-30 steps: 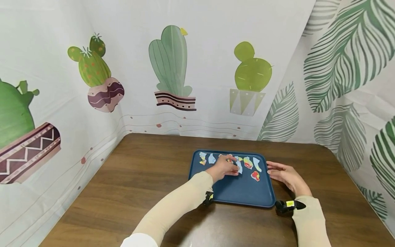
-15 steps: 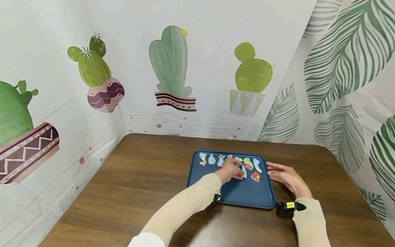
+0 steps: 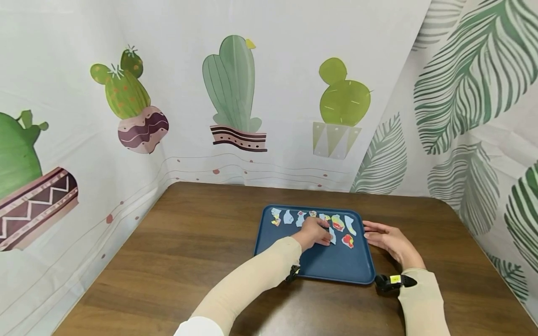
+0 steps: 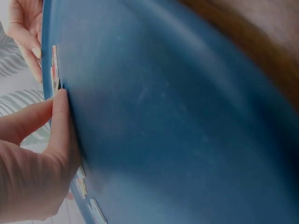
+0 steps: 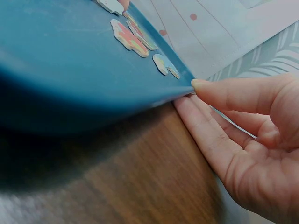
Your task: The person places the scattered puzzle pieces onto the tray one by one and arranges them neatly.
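My left hand is over the dark blue tray, its fingertips pinching a light-blue puzzle piece low on the tray's surface. Seen from the left wrist, thumb and finger meet at the piece, which the hand largely hides. My right hand holds the tray's right rim: in the right wrist view the thumb is on the rim and fingers reach beneath it. Just right of the held piece lies a red puzzle piece. Behind it are a yellow-and-red piece and a curved pale piece.
Several more flat, irregular puzzle pieces line the tray's far side, among them a yellow-and-blue one and a pale blue one. The tray lies on a brown wooden table. A printed cloth hangs behind the table.
Over the past second my left hand has drawn the light-blue piece slightly right and nearer the tray's front, then stayed put. My right hand has kept its place at the rim.
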Motion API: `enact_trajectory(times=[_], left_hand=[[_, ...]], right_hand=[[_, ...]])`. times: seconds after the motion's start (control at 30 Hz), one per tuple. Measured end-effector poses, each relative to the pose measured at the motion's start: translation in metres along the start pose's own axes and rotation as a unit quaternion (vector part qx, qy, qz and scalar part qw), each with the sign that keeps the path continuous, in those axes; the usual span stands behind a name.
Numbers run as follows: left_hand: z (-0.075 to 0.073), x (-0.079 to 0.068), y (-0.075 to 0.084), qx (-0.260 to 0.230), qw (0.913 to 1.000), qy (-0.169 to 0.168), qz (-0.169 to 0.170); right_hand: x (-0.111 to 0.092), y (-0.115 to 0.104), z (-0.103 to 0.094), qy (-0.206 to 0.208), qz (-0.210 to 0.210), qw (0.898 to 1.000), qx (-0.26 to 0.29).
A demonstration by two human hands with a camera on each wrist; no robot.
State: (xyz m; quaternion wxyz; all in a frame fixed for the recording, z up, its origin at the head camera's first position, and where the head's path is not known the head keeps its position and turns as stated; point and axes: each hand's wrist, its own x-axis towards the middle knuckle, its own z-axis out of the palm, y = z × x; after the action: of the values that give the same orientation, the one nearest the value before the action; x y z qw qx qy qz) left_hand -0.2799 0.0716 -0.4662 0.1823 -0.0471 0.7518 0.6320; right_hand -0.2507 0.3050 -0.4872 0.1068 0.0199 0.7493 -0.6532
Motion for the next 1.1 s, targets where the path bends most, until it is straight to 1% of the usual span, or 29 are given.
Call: enact_trajectory(times=[0.3,0.5,0.63,0.7,0.8,0.87,0.93,1.0,1.03,1.07,1.1], left_hand=[[-0.001,-0.002,0.001,0.006,0.9999,0.011,0.002],[-0.006,-0.003,0.004,0.007,0.9997,0.007,0.022],[-0.015,-0.004,0.005,0.013,0.999,-0.004,0.042],[-0.022,-0.005,0.005,0.015,0.9981,-0.017,0.058],[-0.037,-0.008,0.004,0.024,0.9952,-0.032,0.089],[-0.05,-0.012,0.006,0.031,0.9927,-0.031,0.112],[-0.063,-0.016,0.008,0.034,0.9898,-0.022,0.136],[-0.077,-0.02,0.01,0.041,0.9851,-0.004,0.167],[-0.085,-0.023,0.012,0.053,0.9805,0.01,0.189],[-0.093,-0.026,0.013,0.069,0.9742,0.026,0.213],[-0.101,-0.028,0.013,0.092,0.9656,0.044,0.239]], right_hand=[[0.001,0.001,-0.001,-0.001,-0.004,1.0,0.0],[0.001,0.002,-0.003,0.001,-0.004,1.0,0.0],[-0.002,0.005,-0.001,0.009,-0.002,1.0,-0.005],[-0.004,0.005,0.001,0.014,-0.002,1.0,-0.009],[-0.007,0.006,0.005,0.022,-0.006,1.0,-0.021],[-0.01,0.004,0.007,0.029,-0.006,0.999,-0.036],[-0.014,0.001,0.009,0.033,-0.013,0.997,-0.063],[-0.019,-0.004,0.009,0.046,-0.029,0.994,-0.089],[-0.022,-0.008,0.009,0.054,-0.043,0.992,-0.101],[-0.025,-0.011,0.009,0.062,-0.062,0.989,-0.118],[-0.028,-0.015,0.009,0.072,-0.087,0.985,-0.131]])
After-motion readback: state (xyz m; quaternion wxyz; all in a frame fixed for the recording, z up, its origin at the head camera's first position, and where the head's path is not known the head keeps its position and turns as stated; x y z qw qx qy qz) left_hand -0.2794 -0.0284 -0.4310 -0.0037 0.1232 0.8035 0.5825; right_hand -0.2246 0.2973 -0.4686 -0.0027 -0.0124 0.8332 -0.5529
